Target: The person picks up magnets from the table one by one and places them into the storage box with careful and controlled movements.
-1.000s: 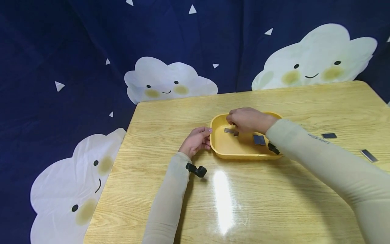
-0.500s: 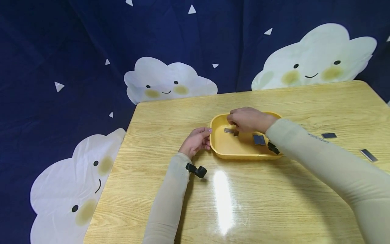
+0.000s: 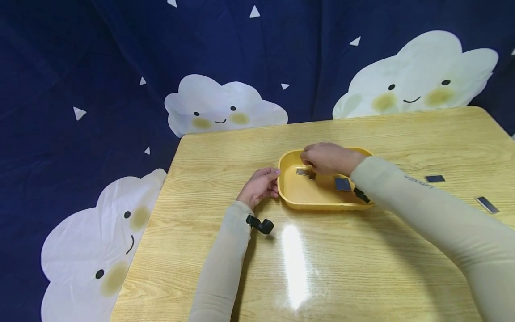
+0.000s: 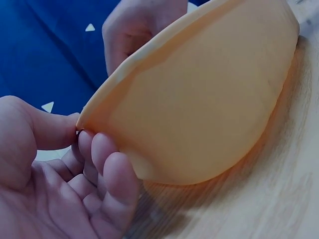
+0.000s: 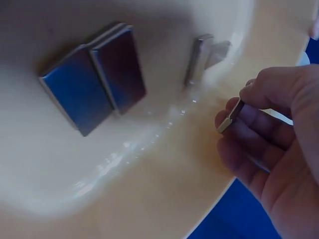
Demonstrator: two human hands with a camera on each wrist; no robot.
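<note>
A small flat metallic piece (image 5: 231, 117) sits pinched between the right hand's (image 3: 331, 158) thumb and fingers, over the yellow tray (image 3: 299, 193) just right of the head view's centre. Dark flat blocks (image 3: 343, 184) lie inside the tray. At its left end, the left hand (image 3: 258, 185) pinches the rim between thumb and fingers. The tray stands on a pale wood-grain tabletop (image 3: 342, 259), glossy, with a white streak of glare (image 3: 294, 268) at lower centre. Two more dark pieces (image 3: 435, 179) rest at right. Behind, a navy cloth (image 3: 120, 44) with smiling clouds (image 3: 418, 76) and white triangles fills the frame's top and left.
</note>
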